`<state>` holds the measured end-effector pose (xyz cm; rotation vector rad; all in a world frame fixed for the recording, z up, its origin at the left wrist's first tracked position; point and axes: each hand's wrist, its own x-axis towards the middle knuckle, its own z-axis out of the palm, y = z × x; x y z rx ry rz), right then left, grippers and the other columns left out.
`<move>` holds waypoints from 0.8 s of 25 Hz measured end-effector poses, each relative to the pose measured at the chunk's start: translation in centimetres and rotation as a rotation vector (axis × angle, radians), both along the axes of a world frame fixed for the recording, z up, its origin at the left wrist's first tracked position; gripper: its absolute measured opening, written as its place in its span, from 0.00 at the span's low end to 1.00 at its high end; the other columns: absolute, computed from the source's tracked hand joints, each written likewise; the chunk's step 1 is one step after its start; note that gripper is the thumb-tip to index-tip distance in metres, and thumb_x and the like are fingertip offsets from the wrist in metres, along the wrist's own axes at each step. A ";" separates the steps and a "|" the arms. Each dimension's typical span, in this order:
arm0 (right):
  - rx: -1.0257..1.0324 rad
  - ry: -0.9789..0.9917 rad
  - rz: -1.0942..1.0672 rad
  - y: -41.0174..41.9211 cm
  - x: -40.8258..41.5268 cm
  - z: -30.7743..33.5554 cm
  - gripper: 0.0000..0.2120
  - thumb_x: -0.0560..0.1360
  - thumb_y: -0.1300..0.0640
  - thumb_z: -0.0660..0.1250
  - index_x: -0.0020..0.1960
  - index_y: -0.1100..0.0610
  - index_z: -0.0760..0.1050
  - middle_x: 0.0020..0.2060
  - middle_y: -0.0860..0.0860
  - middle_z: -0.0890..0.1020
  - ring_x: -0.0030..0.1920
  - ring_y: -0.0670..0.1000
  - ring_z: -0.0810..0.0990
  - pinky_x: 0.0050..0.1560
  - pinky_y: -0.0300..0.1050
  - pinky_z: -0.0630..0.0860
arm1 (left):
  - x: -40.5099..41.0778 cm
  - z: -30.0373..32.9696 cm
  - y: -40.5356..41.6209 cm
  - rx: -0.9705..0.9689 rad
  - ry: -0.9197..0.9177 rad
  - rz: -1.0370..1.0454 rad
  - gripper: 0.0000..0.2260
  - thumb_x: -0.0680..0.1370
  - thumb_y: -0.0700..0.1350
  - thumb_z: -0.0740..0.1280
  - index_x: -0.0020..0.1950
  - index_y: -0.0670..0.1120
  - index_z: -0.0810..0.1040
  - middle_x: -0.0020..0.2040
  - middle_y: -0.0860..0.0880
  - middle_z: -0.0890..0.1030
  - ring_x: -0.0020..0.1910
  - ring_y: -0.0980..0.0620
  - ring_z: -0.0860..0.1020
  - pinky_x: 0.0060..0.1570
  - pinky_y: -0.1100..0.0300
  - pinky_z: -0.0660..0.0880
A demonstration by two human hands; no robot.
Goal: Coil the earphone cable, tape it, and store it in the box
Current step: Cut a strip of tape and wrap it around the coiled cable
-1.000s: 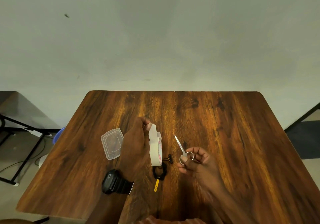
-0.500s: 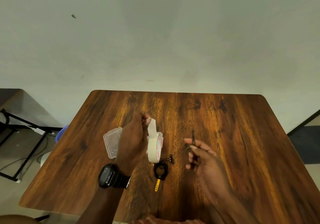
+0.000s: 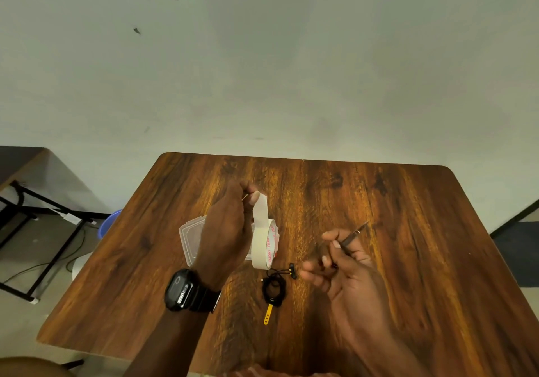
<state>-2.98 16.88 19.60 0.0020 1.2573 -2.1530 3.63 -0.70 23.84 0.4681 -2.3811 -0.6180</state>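
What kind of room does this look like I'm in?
Probably a plain workroom or classroom, though I can't be sure: a wooden table stands against a bare wall, a second metal-framed table sits to the left, and cables run across the floor.

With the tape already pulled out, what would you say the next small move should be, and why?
Probably bring the small metal scissors in the right hand across to the raised strip of the white tape roll and cut it. The left hand holds that strip pulled up, uncut, while the coiled black earphone cable lies untaped on the wooden table.
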 end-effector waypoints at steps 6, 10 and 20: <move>-0.052 -0.100 0.073 0.6 -1.2 0.1 0.18 0.80 0.65 0.52 0.61 0.65 0.77 0.54 0.59 0.84 0.59 0.59 0.82 0.56 0.48 0.81 | 0.0 0.4 0.2 -0.011 0.004 0.013 0.01 0.79 0.33 0.67 0.47 0.35 0.76 0.37 0.62 0.73 0.33 0.72 0.75 0.43 0.87 0.63; -0.180 -0.228 0.138 0.4 -1.4 0.6 0.20 0.79 0.71 0.52 0.65 0.64 0.75 0.60 0.59 0.83 0.61 0.57 0.82 0.54 0.47 0.82 | -0.4 0.2 -0.2 -0.025 0.026 0.005 0.01 0.79 0.33 0.66 0.48 0.35 0.76 0.41 0.53 0.77 0.36 0.71 0.68 0.44 0.85 0.65; 0.817 1.231 0.594 0.8 -4.6 6.0 0.09 0.68 0.44 0.77 0.44 0.48 0.83 0.32 0.45 0.82 0.31 0.43 0.79 0.31 0.37 0.75 | -1.2 0.0 -0.4 0.067 0.066 -0.062 0.07 0.84 0.44 0.59 0.53 0.42 0.73 0.47 0.50 0.81 0.39 0.58 0.79 0.38 0.60 0.79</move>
